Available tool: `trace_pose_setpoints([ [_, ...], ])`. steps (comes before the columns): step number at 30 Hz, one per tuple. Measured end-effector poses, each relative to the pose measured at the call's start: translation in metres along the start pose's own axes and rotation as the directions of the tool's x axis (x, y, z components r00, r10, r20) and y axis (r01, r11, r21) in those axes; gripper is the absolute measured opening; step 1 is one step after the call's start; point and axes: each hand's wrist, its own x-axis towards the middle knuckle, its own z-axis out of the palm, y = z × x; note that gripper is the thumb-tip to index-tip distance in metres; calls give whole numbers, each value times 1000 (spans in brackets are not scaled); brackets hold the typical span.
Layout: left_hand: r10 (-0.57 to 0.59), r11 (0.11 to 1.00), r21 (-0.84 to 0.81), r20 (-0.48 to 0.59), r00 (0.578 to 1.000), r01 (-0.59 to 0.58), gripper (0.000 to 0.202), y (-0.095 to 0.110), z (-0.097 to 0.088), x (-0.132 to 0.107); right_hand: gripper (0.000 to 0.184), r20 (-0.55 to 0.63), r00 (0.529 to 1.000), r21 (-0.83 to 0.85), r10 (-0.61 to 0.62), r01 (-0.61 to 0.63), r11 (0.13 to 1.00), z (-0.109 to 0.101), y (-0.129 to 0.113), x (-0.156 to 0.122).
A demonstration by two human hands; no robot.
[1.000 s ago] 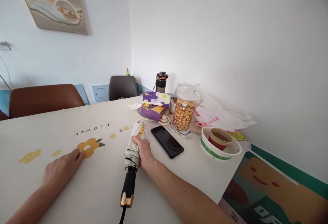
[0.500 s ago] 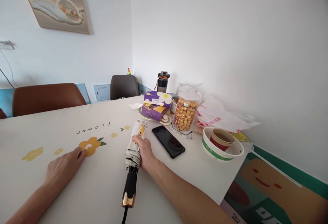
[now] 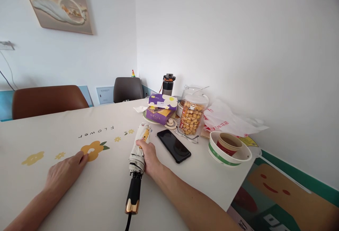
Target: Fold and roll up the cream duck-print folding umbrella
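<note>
Just left of the phone (image 3: 174, 146), the umbrella (image 3: 137, 165), probably light and stiff-cored under soft, slippery cloth (image 3: 137, 152), sits grasped in the right hand (image 3: 148, 155), though the firm handle (image 3: 134, 190) likely offers surer hold, while the left hand (image 3: 63, 171) rests loose, farther left.

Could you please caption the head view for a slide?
Right hand around a folded umbrella beside a phone; left hand on the table.

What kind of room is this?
Probably a dining room, or maybe a break room: there's a wide white tabletop printed with yellow flowers, a brown, curved-back chair beside it, and a clear plastic jar of golden snacks standing on it.
</note>
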Motion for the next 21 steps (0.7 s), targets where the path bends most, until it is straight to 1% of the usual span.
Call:
trace_pose_setpoints([
  [4, 12, 1000, -9, -5, 1000, -12, 43, 0, 0, -2, 30, -14, 999, -5, 41, -41, 999, 1, -1, -1],
  [9, 7, 1000, 9, -4, 1000, -7, 41, -1, 1, 0, 31, -7, 999, -5, 39, -39, 999, 2, 0, -1],
  [13, 19, 1000, 15, -7, 1000, -18, 39, 0, 0, -1, 29, -25, 999, -19, 40, -40, 999, 2, 0, -1],
  [21, 45, 998, -28, -84, 995, -48, 35, -2, 3, -1, 29, -23, 1000, -26, 22, -22, 999, 1, 1, 0],
])
